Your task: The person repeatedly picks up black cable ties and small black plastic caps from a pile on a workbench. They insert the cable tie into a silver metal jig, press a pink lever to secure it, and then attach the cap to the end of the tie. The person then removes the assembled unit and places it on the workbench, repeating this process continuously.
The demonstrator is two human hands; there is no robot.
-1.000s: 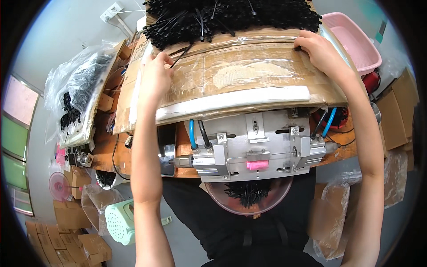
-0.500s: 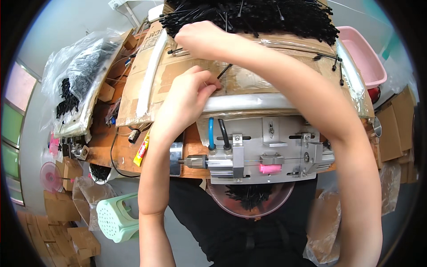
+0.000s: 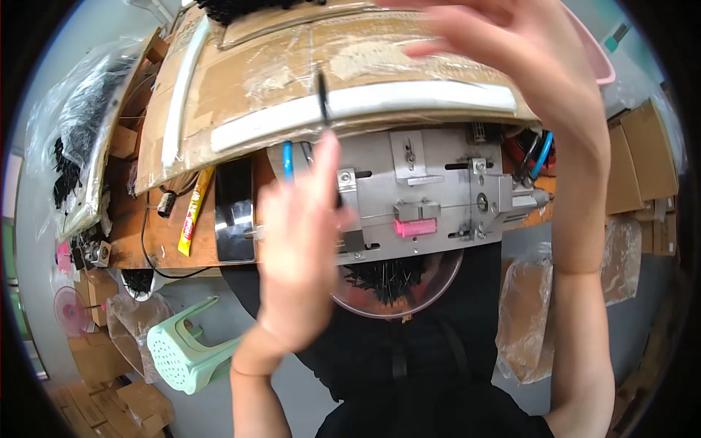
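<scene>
Both hands: since half a second ago, the person's bare left hand (image 3: 299,252) has come down from the brown film-covered cardboard sheet (image 3: 237,73), and the person's bare right hand (image 3: 504,55) has swung back from the left to the right side.
Yellow narrow packet (image 3: 196,215): it lies on the orange-brown wooden table (image 3: 131,237), left of the left hand.
Left arm: it rises from the lower edge and slants to the right; the fingers point away from the body, blurred, before the left part of the silver metal machine plate (image 3: 453,201).
Thin black stick (image 3: 322,98): it is gripped in the left hand and juts upward past the fingertips, over the cardboard edge; the exact finger hold I cannot tell.
Small pink block (image 3: 415,228): it sits at the plate's front, right of the left hand.
Right arm: it rises almost straight at the right; its hand is open, fingers spread toward the left, above the cardboard.
</scene>
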